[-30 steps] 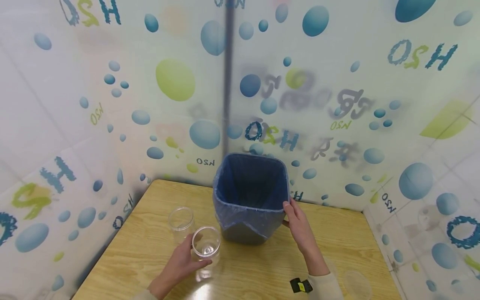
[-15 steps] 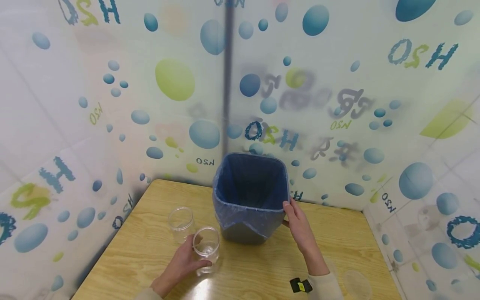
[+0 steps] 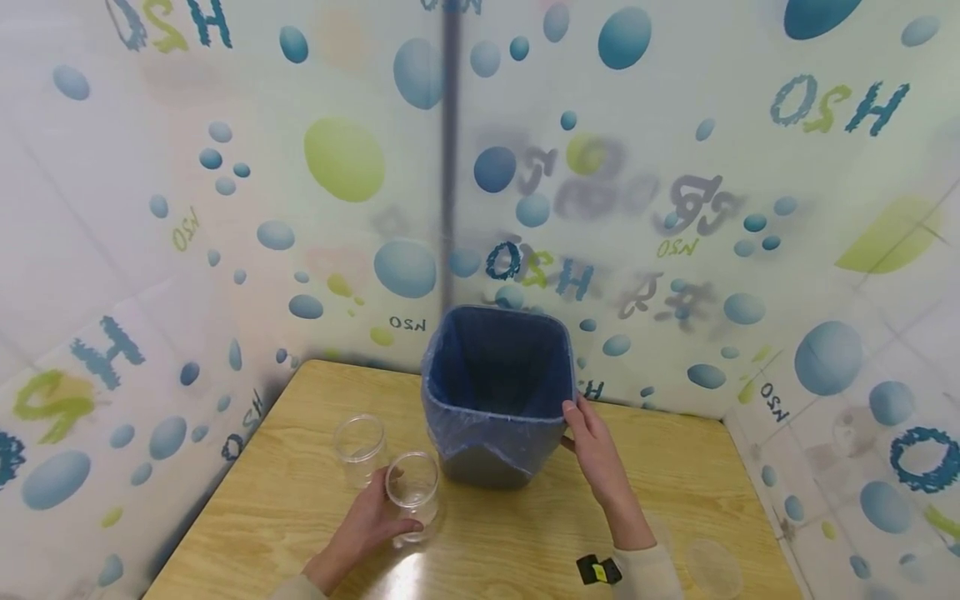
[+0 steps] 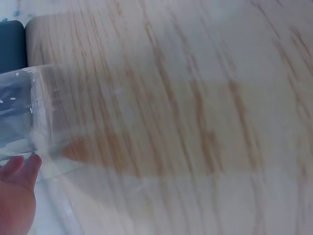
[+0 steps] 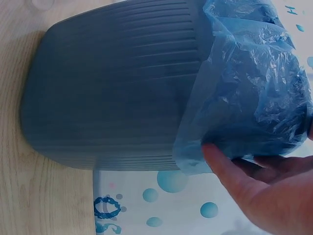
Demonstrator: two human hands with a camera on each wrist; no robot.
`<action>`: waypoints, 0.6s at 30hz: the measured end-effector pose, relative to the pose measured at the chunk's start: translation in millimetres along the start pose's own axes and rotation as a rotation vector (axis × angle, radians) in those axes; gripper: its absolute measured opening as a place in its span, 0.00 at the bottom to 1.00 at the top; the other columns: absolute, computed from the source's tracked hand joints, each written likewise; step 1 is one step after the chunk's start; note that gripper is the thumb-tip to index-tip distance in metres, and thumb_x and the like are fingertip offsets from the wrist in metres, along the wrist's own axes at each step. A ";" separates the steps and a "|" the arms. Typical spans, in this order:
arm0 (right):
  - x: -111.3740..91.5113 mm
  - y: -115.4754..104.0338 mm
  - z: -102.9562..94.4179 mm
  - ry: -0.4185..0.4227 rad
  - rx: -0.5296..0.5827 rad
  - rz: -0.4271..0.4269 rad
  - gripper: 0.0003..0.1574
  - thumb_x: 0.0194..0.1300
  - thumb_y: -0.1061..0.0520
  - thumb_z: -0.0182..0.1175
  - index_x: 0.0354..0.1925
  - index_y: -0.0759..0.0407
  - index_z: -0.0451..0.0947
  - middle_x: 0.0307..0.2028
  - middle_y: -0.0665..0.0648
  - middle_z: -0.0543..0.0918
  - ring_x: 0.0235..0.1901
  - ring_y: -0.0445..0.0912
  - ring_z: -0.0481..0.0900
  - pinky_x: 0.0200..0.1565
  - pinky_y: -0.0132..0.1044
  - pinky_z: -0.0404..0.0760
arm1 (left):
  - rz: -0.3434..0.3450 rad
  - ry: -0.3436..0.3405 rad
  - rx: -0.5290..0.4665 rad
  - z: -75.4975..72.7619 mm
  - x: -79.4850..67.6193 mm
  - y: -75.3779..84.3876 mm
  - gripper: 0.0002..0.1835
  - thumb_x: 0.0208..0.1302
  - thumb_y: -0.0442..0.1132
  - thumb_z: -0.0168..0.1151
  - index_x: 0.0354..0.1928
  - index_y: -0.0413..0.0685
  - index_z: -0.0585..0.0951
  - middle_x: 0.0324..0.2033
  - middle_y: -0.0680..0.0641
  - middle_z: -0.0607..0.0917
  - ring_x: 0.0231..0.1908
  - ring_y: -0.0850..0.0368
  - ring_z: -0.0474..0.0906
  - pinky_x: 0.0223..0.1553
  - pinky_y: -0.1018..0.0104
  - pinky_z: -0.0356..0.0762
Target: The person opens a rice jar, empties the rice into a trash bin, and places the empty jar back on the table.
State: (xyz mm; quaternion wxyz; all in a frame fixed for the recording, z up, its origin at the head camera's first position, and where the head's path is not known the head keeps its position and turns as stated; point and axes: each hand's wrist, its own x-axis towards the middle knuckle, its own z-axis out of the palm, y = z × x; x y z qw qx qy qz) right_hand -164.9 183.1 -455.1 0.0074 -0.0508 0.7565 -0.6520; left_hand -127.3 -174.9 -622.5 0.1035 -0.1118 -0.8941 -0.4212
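Observation:
In the head view, my left hand [image 3: 365, 518] holds a clear, see-through jar [image 3: 422, 492] from its left side, fingers behind and thumb in front. The left wrist view has the jar [image 4: 14, 110] at its left edge, with fingertips on it. A second clear jar [image 3: 362, 440] stands just beyond. To the right is a dark blue-grey trash can [image 3: 486, 468], upright and lined with a blue plastic bag [image 3: 491, 429]. My right hand [image 3: 600, 458] grips the can's right rim through the bag [image 5: 254, 73], thumb outside it. The inside of the can looks dark.
A black strap with a yellow tag [image 3: 598, 571] lies by my right sleeve. Faint round clear discs, one of them a flat disc [image 3: 712, 568], lie at the table's front right. Behind the wooden table [image 3: 300, 433] hang patterned curtain walls [image 3: 345, 275] meeting in a corner.
The jar in my left hand has tilted slightly and its base has drawn up a little. My right hand stays on the can's rim. The head view has shifted slightly.

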 end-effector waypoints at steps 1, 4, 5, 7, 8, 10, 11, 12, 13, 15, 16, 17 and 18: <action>-0.2 -0.2 0.4 0.002 0.001 -0.002 0.41 0.84 0.41 0.43 0.81 0.63 0.51 0.78 0.66 0.59 0.75 0.61 0.61 0.66 0.62 0.70 | -0.005 0.000 0.002 -1.1 -0.2 0.1 0.57 0.32 0.47 0.90 0.64 0.30 0.68 0.54 0.27 0.81 0.54 0.30 0.80 0.58 0.36 0.76; -0.9 0.6 0.8 0.021 -0.011 -0.004 0.42 0.84 0.41 0.44 0.80 0.65 0.52 0.77 0.67 0.60 0.74 0.62 0.62 0.67 0.62 0.69 | 0.007 0.001 -0.005 -5.2 -0.4 1.2 0.63 0.34 0.49 0.89 0.70 0.28 0.63 0.60 0.24 0.77 0.57 0.28 0.79 0.58 0.36 0.75; -1.0 0.8 0.9 0.028 -0.019 -0.003 0.42 0.84 0.40 0.44 0.80 0.65 0.52 0.77 0.67 0.60 0.74 0.62 0.63 0.67 0.62 0.69 | 0.018 0.002 -0.011 -7.0 -0.6 2.0 0.65 0.34 0.48 0.89 0.71 0.27 0.61 0.62 0.24 0.76 0.57 0.29 0.79 0.58 0.37 0.76; -1.9 1.1 0.7 0.046 -0.032 -0.002 0.42 0.83 0.40 0.44 0.80 0.64 0.54 0.77 0.67 0.61 0.73 0.62 0.64 0.67 0.62 0.69 | 0.051 0.011 -0.021 -11.3 -1.4 5.0 0.66 0.34 0.46 0.90 0.73 0.26 0.60 0.64 0.25 0.75 0.58 0.31 0.79 0.57 0.40 0.78; -2.1 1.4 0.5 0.057 -0.042 0.000 0.42 0.83 0.39 0.45 0.80 0.63 0.53 0.77 0.67 0.61 0.73 0.62 0.64 0.67 0.62 0.69 | 0.080 0.020 -0.019 -13.3 -1.9 6.4 0.67 0.33 0.45 0.90 0.73 0.26 0.60 0.65 0.26 0.74 0.57 0.31 0.80 0.56 0.41 0.79; -2.8 1.0 0.4 0.079 -0.062 0.007 0.43 0.82 0.38 0.46 0.81 0.61 0.54 0.78 0.65 0.60 0.74 0.61 0.64 0.68 0.61 0.69 | 0.144 0.044 0.010 -18.4 -3.0 10.5 0.67 0.32 0.43 0.90 0.73 0.25 0.61 0.65 0.28 0.75 0.56 0.33 0.80 0.54 0.43 0.81; -3.0 1.0 0.3 0.092 -0.073 0.005 0.43 0.82 0.38 0.47 0.81 0.60 0.54 0.78 0.64 0.60 0.74 0.61 0.63 0.68 0.61 0.68 | 0.166 0.056 0.031 -21.2 -4.1 13.1 0.67 0.31 0.43 0.90 0.73 0.26 0.61 0.66 0.29 0.75 0.55 0.34 0.81 0.52 0.44 0.81; -3.4 1.1 0.1 0.111 -0.087 0.000 0.43 0.81 0.38 0.49 0.81 0.59 0.54 0.78 0.63 0.59 0.74 0.61 0.63 0.69 0.61 0.68 | 0.188 0.064 0.047 -24.6 -4.9 16.7 0.66 0.31 0.43 0.90 0.74 0.27 0.62 0.66 0.29 0.75 0.54 0.34 0.82 0.51 0.44 0.82; -3.9 0.9 0.0 0.129 -0.102 -0.001 0.44 0.81 0.38 0.50 0.81 0.59 0.54 0.78 0.63 0.58 0.74 0.61 0.62 0.69 0.61 0.67 | 0.209 0.073 0.067 -27.8 -5.6 20.5 0.66 0.31 0.43 0.90 0.74 0.28 0.63 0.66 0.30 0.75 0.54 0.35 0.82 0.51 0.44 0.82; -5.2 -0.3 -0.1 0.158 -0.130 -0.009 0.43 0.80 0.39 0.51 0.81 0.58 0.54 0.78 0.63 0.58 0.75 0.61 0.61 0.70 0.61 0.65 | 0.259 0.096 0.088 -33.9 -6.3 27.6 0.66 0.31 0.44 0.90 0.74 0.29 0.63 0.67 0.32 0.75 0.53 0.36 0.82 0.53 0.54 0.82; -5.6 -0.8 -0.2 0.173 -0.144 -0.014 0.43 0.80 0.39 0.51 0.81 0.58 0.55 0.78 0.64 0.58 0.75 0.61 0.60 0.70 0.62 0.65 | 0.288 0.108 0.092 -36.8 -6.1 31.0 0.66 0.31 0.44 0.90 0.74 0.30 0.63 0.67 0.32 0.75 0.53 0.36 0.82 0.55 0.60 0.81; -6.3 -1.6 -0.2 0.182 -0.156 -0.018 0.42 0.81 0.40 0.51 0.80 0.58 0.55 0.78 0.64 0.58 0.75 0.61 0.59 0.70 0.63 0.64 | 0.319 0.125 0.093 -39.4 -5.6 34.1 0.65 0.33 0.46 0.89 0.74 0.30 0.64 0.67 0.32 0.75 0.54 0.37 0.81 0.58 0.66 0.78; -6.8 -2.0 0.0 0.190 -0.164 -0.022 0.42 0.81 0.40 0.50 0.80 0.58 0.55 0.78 0.65 0.59 0.76 0.61 0.59 0.70 0.63 0.64 | 0.353 0.141 0.097 -42.0 -4.7 37.3 0.64 0.36 0.49 0.88 0.74 0.31 0.64 0.67 0.33 0.75 0.55 0.38 0.81 0.61 0.72 0.73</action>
